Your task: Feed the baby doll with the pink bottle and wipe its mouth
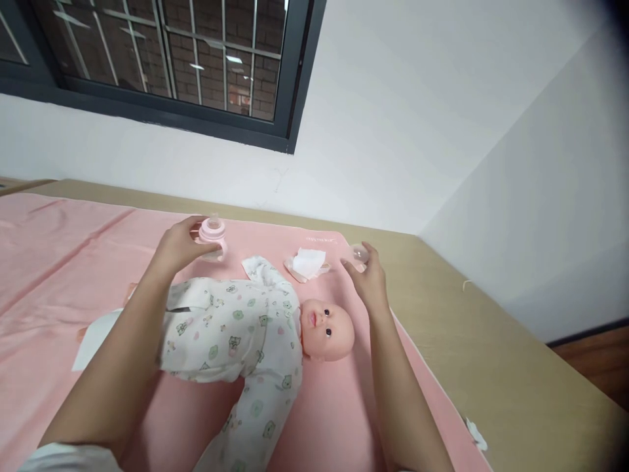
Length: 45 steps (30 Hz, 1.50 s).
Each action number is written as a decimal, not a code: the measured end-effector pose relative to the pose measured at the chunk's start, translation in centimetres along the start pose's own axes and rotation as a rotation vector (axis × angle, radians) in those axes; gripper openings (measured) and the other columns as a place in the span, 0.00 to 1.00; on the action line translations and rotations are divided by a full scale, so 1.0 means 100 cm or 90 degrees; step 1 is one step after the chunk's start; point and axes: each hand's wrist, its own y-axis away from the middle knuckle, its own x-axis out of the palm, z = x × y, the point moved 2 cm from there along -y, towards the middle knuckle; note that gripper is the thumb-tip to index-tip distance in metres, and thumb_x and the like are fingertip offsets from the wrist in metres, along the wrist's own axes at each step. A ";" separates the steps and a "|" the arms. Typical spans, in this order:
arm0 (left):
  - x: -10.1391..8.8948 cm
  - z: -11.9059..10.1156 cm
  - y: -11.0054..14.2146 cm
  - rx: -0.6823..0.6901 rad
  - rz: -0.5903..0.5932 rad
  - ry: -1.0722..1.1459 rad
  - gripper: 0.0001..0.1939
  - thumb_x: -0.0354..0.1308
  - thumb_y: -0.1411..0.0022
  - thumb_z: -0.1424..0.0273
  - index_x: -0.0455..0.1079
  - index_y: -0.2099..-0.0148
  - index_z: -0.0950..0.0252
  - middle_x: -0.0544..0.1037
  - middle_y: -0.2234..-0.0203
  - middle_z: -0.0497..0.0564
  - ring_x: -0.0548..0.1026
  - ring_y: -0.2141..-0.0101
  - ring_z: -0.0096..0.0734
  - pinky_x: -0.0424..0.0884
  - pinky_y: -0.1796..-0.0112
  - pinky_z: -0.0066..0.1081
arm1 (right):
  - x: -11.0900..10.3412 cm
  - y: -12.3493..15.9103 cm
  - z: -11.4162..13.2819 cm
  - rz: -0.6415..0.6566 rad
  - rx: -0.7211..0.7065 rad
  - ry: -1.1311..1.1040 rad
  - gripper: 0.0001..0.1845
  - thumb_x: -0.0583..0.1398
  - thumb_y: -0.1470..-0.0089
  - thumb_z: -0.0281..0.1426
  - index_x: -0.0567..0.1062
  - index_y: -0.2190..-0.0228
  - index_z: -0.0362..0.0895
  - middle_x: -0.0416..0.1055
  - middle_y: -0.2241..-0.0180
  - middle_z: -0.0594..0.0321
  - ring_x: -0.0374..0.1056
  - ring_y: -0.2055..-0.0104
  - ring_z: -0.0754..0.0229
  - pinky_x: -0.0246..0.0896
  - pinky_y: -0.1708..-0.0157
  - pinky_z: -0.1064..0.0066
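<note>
A pink baby bottle point(213, 229) with a clear nipple on top is upright in my left hand point(183, 246), whose fingers wrap round it. My right hand point(367, 278) grips a clear domed bottle cap point(360, 254) between thumb and fingers, near the far right corner of the pink mat. Between my arms a baby doll point(240, 328) lies on its back, its bald head to the right. It wears a white outfit printed with small green bears. My left forearm hides part of its legs.
A pink mat point(324, 406) covers much of the wooden surface point(452, 314). Near the doll's head lies a packet of white wipes point(307, 264). A crumpled white scrap point(476, 434) is at the mat's right edge. White walls and a barred window point(196, 65) stand behind.
</note>
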 end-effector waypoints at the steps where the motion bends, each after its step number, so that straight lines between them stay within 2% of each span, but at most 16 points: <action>1: 0.003 -0.013 0.007 0.031 0.012 0.024 0.32 0.67 0.54 0.65 0.68 0.44 0.61 0.77 0.52 0.50 0.76 0.53 0.45 0.72 0.54 0.36 | -0.004 0.005 0.019 0.010 -0.042 -0.059 0.40 0.65 0.54 0.45 0.62 0.42 0.45 0.67 0.44 0.50 0.66 0.45 0.48 0.60 0.43 0.51; 3: 0.010 -0.038 0.024 0.087 0.029 0.034 0.32 0.67 0.54 0.64 0.69 0.45 0.60 0.78 0.52 0.50 0.76 0.53 0.46 0.72 0.53 0.36 | -0.010 0.022 0.057 0.056 -0.116 -0.174 0.40 0.64 0.52 0.46 0.61 0.40 0.49 0.64 0.42 0.53 0.65 0.43 0.51 0.61 0.42 0.53; 6: 0.025 -0.071 0.052 0.166 0.087 0.012 0.31 0.65 0.51 0.64 0.68 0.43 0.56 0.77 0.50 0.48 0.74 0.50 0.46 0.71 0.52 0.37 | -0.015 0.054 0.102 0.130 -0.151 -0.246 0.43 0.65 0.50 0.45 0.56 0.37 0.52 0.61 0.40 0.55 0.62 0.40 0.50 0.60 0.40 0.54; 10: 0.038 -0.098 0.081 0.182 0.185 -0.020 0.36 0.62 0.50 0.65 0.61 0.37 0.53 0.76 0.50 0.48 0.74 0.51 0.47 0.71 0.54 0.39 | -0.015 0.083 0.128 0.145 -0.180 -0.278 0.42 0.65 0.49 0.44 0.56 0.38 0.56 0.60 0.40 0.57 0.60 0.38 0.50 0.57 0.38 0.53; 13: 0.040 -0.106 0.091 0.192 0.212 -0.034 0.37 0.61 0.49 0.65 0.59 0.36 0.53 0.76 0.51 0.49 0.75 0.53 0.48 0.72 0.58 0.39 | -0.011 0.088 0.132 0.148 -0.196 -0.264 0.38 0.66 0.50 0.44 0.60 0.41 0.56 0.62 0.42 0.57 0.60 0.39 0.49 0.57 0.39 0.50; 20: 0.034 -0.111 0.102 0.250 0.145 -0.035 0.36 0.60 0.48 0.66 0.57 0.36 0.55 0.76 0.53 0.50 0.76 0.54 0.46 0.71 0.57 0.39 | 0.000 0.093 0.140 0.225 -0.183 -0.211 0.30 0.63 0.45 0.42 0.63 0.42 0.57 0.63 0.42 0.58 0.59 0.39 0.47 0.59 0.40 0.48; 22: 0.033 -0.113 0.104 0.253 0.138 -0.019 0.37 0.61 0.48 0.65 0.56 0.36 0.55 0.76 0.53 0.50 0.76 0.54 0.46 0.71 0.56 0.40 | 0.002 0.095 0.141 0.241 -0.188 -0.223 0.31 0.63 0.45 0.42 0.62 0.41 0.58 0.61 0.41 0.59 0.57 0.38 0.47 0.58 0.40 0.48; 24: 0.032 -0.114 0.106 0.252 0.128 0.000 0.38 0.61 0.49 0.65 0.56 0.36 0.55 0.77 0.53 0.51 0.75 0.53 0.46 0.70 0.55 0.41 | 0.004 0.096 0.140 0.268 -0.168 -0.262 0.39 0.65 0.48 0.43 0.56 0.38 0.60 0.56 0.38 0.59 0.54 0.35 0.47 0.57 0.39 0.48; 27: 0.032 -0.115 0.107 0.240 0.110 0.028 0.40 0.64 0.50 0.63 0.56 0.36 0.54 0.77 0.53 0.51 0.75 0.53 0.48 0.70 0.55 0.41 | 0.009 0.098 0.139 0.326 -0.096 -0.359 0.57 0.69 0.55 0.46 0.41 0.34 0.62 0.48 0.34 0.56 0.53 0.34 0.46 0.61 0.41 0.50; 30: 0.034 -0.113 0.107 0.224 0.083 0.054 0.42 0.67 0.52 0.59 0.56 0.36 0.53 0.78 0.54 0.51 0.76 0.53 0.49 0.71 0.56 0.41 | 0.013 0.100 0.140 0.360 -0.028 -0.444 0.69 0.71 0.58 0.45 0.27 0.35 0.61 0.47 0.34 0.51 0.55 0.35 0.45 0.64 0.44 0.50; 32: 0.035 -0.112 0.107 0.221 0.072 0.076 0.43 0.67 0.52 0.58 0.55 0.36 0.53 0.78 0.55 0.51 0.76 0.54 0.49 0.71 0.57 0.40 | 0.013 0.100 0.142 0.368 -0.018 -0.472 0.74 0.72 0.61 0.44 0.22 0.36 0.61 0.46 0.34 0.50 0.55 0.35 0.45 0.63 0.43 0.49; 35: 0.033 -0.111 0.106 0.204 0.089 0.108 0.42 0.65 0.48 0.60 0.52 0.34 0.54 0.79 0.56 0.50 0.76 0.52 0.47 0.72 0.57 0.38 | 0.007 0.097 0.141 0.415 -0.050 -0.474 0.78 0.75 0.66 0.43 0.22 0.36 0.62 0.48 0.35 0.50 0.55 0.35 0.46 0.58 0.41 0.47; 37: 0.031 -0.109 0.103 0.190 0.115 0.119 0.41 0.64 0.47 0.61 0.52 0.34 0.54 0.79 0.56 0.50 0.75 0.49 0.47 0.71 0.56 0.38 | 0.002 0.092 0.138 0.466 -0.062 -0.469 0.76 0.74 0.66 0.44 0.26 0.35 0.62 0.51 0.36 0.51 0.58 0.37 0.48 0.57 0.40 0.48; 42: 0.031 -0.105 0.098 0.187 0.178 0.176 0.40 0.65 0.46 0.61 0.53 0.34 0.55 0.79 0.57 0.50 0.74 0.49 0.44 0.68 0.51 0.39 | -0.008 0.079 0.124 0.521 -0.032 -0.493 0.46 0.61 0.45 0.48 0.42 0.34 0.59 0.55 0.37 0.52 0.65 0.42 0.54 0.63 0.44 0.53; 43: 0.033 -0.104 0.097 0.187 0.187 0.181 0.40 0.65 0.46 0.61 0.52 0.34 0.55 0.79 0.56 0.50 0.74 0.49 0.44 0.68 0.51 0.39 | -0.008 0.078 0.123 0.523 -0.038 -0.492 0.45 0.61 0.44 0.47 0.42 0.35 0.59 0.54 0.37 0.52 0.65 0.42 0.54 0.63 0.44 0.53; 45: 0.035 -0.104 0.097 0.185 0.197 0.176 0.41 0.65 0.47 0.61 0.52 0.34 0.54 0.79 0.56 0.50 0.74 0.49 0.44 0.68 0.51 0.40 | -0.005 0.078 0.123 0.528 -0.057 -0.475 0.50 0.65 0.48 0.44 0.41 0.35 0.59 0.54 0.36 0.53 0.65 0.42 0.54 0.63 0.43 0.54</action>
